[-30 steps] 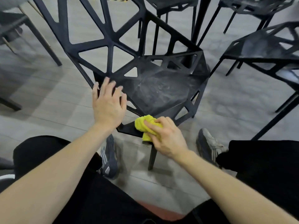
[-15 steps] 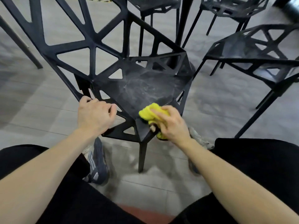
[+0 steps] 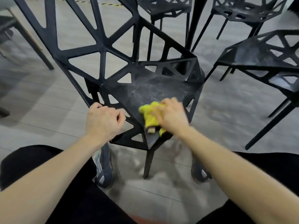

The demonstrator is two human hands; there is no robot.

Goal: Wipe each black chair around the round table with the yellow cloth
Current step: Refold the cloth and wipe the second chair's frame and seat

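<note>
Now right hand (image 3: 171, 117) pressing yellow cloth (image 3: 149, 115) on black chair (image 3: 153, 91) seat, left hand (image 3: 103, 122) gripping its edge

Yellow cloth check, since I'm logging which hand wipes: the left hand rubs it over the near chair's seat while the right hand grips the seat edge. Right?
Not quite: the hands are swapped. In the head view the right hand holds the yellow cloth on the near chair's seat, and the left hand grips the seat edge.

Seat (image 3: 155, 88) ahead of right hand (image 3: 171, 115): bare (dusty). Backrest lattice (image 3: 97, 49) blocks beyond left hand (image 3: 103, 120). Neighbouring chair (image 3: 262, 59) well right, floor gap between.
</note>
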